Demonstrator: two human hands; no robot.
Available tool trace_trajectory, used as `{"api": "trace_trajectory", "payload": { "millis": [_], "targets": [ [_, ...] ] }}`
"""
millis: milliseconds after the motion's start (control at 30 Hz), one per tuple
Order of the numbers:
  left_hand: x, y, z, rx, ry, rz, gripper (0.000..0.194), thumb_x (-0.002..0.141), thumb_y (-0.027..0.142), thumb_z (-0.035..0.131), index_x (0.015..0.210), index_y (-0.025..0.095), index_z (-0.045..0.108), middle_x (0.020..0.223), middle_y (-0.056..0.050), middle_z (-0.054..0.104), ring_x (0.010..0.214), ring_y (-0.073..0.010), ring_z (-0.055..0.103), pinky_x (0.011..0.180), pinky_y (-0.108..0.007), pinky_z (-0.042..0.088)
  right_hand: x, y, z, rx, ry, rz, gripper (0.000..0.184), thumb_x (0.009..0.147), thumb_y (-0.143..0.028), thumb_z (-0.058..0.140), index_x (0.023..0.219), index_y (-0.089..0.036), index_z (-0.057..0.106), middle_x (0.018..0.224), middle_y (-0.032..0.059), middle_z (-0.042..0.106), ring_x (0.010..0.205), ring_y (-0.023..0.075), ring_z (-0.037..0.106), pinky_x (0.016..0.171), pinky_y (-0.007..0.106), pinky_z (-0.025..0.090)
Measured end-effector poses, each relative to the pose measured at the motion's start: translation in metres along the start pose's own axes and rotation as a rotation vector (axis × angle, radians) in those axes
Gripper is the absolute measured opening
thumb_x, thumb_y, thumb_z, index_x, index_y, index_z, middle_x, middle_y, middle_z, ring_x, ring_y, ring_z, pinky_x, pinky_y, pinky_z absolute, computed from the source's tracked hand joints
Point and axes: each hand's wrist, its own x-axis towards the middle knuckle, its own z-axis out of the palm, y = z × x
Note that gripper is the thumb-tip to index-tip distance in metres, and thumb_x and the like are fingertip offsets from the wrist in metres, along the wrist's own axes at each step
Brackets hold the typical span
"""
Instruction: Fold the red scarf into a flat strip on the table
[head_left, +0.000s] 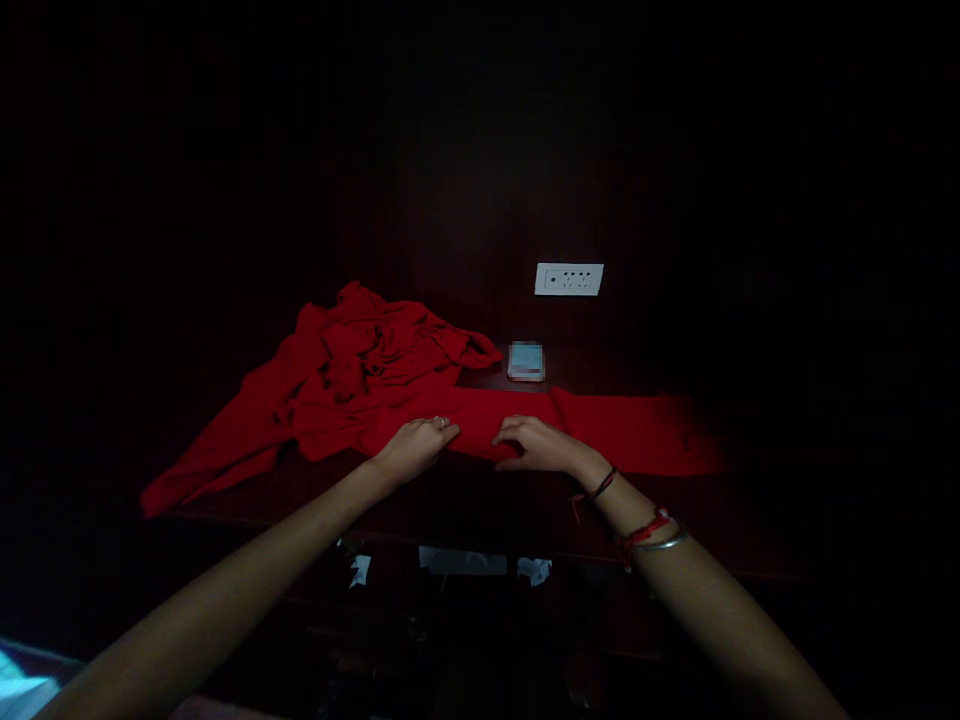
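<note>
A red garment (pixel 379 385) lies across a dark table, bunched up at the left and spread in a long flat strip toward the right. On the near edge of its flat part, my left hand (pixel 418 447) is closed on the fabric, a ring showing on one finger. A short distance to the right, my right hand (pixel 541 445) rests over the same strip. Its fingers are bent and the thumb stands apart from them, with cloth visible in the gap. The strip's far right end fades into shadow.
Behind the strip sits a small item with a blurred, pale blue face (pixel 526 361). A white wall socket (pixel 568 279) is on the dark wall behind. Below the table's front edge are whitish pieces (pixel 463 561), hard to make out. Surroundings are very dark.
</note>
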Motion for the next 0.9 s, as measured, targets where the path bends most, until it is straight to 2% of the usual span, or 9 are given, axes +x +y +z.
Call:
{"api": "trace_trajectory", "payload": {
  "millis": [100,233,300,400,467,600,767,900],
  "targets": [
    [-0.003,-0.008,0.005,-0.007,0.081,-0.068,0.023,0.078,0.009,0.038,0.097,0.016,0.050,0.093,-0.008,0.054,0.083,-0.0173,0.053,0.070,-0.026,0.043,0.003,-0.003,0.001,-0.102,-0.018,0.007,0.027,0.074,-0.030,0.055,0.096,-0.015,0.058,0.088,0.0059,0.058,0.081,0.0160,0.052,0.074,0.026,0.038],
    [-0.005,-0.011,0.011,-0.013,0.142,-0.117,0.019,0.077,0.010,0.038,0.088,0.015,0.053,0.085,-0.007,0.052,0.080,-0.0177,0.052,0.072,-0.028,0.042,0.008,-0.008,0.003,-0.249,-0.066,0.074,0.018,0.076,-0.014,0.048,0.090,-0.015,0.059,0.083,0.0061,0.058,0.078,0.0150,0.053,0.069,0.024,0.036],
    [-0.004,-0.010,0.016,-0.064,0.212,-0.102,0.017,0.078,0.012,0.040,0.088,0.015,0.053,0.088,-0.008,0.052,0.083,-0.0183,0.050,0.075,-0.030,0.042,0.008,-0.009,0.003,-0.277,-0.060,0.096,0.017,0.078,-0.014,0.045,0.088,-0.015,0.058,0.083,0.0060,0.058,0.076,0.0140,0.053,0.066,0.023,0.036],
    [-0.003,-0.010,0.026,-0.197,0.316,-0.038,0.025,0.076,0.011,0.042,0.101,0.014,0.048,0.102,-0.009,0.050,0.095,-0.0183,0.047,0.083,-0.030,0.039,0.006,-0.008,0.003,-0.262,-0.032,0.095,0.016,0.081,-0.018,0.042,0.086,-0.016,0.057,0.082,0.0052,0.056,0.074,0.0126,0.052,0.063,0.021,0.035],
    [-0.002,-0.012,0.029,-0.250,0.304,0.004,0.030,0.076,0.008,0.041,0.105,0.015,0.046,0.099,-0.008,0.052,0.093,-0.0168,0.049,0.082,-0.029,0.039,0.005,-0.006,0.003,-0.242,-0.006,0.095,0.014,0.082,-0.019,0.043,0.084,-0.016,0.057,0.082,0.0046,0.056,0.075,0.0123,0.052,0.063,0.021,0.034],
    [-0.003,-0.013,0.029,-0.224,0.259,-0.017,0.022,0.078,0.007,0.038,0.094,0.015,0.051,0.082,-0.006,0.055,0.081,-0.0166,0.051,0.075,-0.029,0.042,0.003,-0.003,0.000,-0.205,0.055,0.124,0.011,0.081,-0.016,0.045,0.083,-0.016,0.056,0.083,0.0041,0.055,0.075,0.0117,0.050,0.064,0.021,0.034],
    [-0.004,-0.009,0.023,-0.107,0.226,-0.035,0.017,0.081,0.011,0.037,0.085,0.015,0.053,0.081,-0.006,0.052,0.078,-0.0166,0.049,0.071,-0.027,0.040,0.001,-0.004,-0.002,-0.206,0.043,0.140,0.012,0.080,-0.011,0.044,0.082,-0.016,0.055,0.082,0.0040,0.054,0.072,0.0109,0.049,0.062,0.021,0.033],
    [-0.006,-0.005,0.019,-0.073,0.212,0.078,0.014,0.084,0.019,0.039,0.090,0.017,0.052,0.087,-0.004,0.051,0.081,-0.0148,0.048,0.071,-0.024,0.038,-0.001,-0.007,-0.004,-0.247,0.033,0.136,0.011,0.080,-0.014,0.044,0.083,-0.016,0.055,0.081,0.0038,0.054,0.070,0.0108,0.049,0.059,0.021,0.032]
  ]
}}
